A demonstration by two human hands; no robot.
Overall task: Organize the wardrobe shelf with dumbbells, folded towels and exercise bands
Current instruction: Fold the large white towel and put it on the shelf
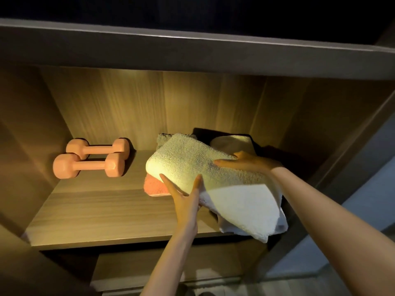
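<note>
Two coral-pink hex-end dumbbells (88,166) lie side by side, parallel, at back-left of wood-grain shelf (96,210). Centre-right: thick cream terry towel (213,167), folded, lies atop orange terry towel (155,186), its front corner hanging over shelf edge. L hand (186,199): straight thumb & finger spread against towel's front fold, no clench. R hand (245,162): flat on top, fingers straight.

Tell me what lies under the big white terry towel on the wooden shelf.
Under the white terry towel, a folded orange towel peeks out at its left front corner. How far it reaches, and anything else beneath, is covered.
</note>
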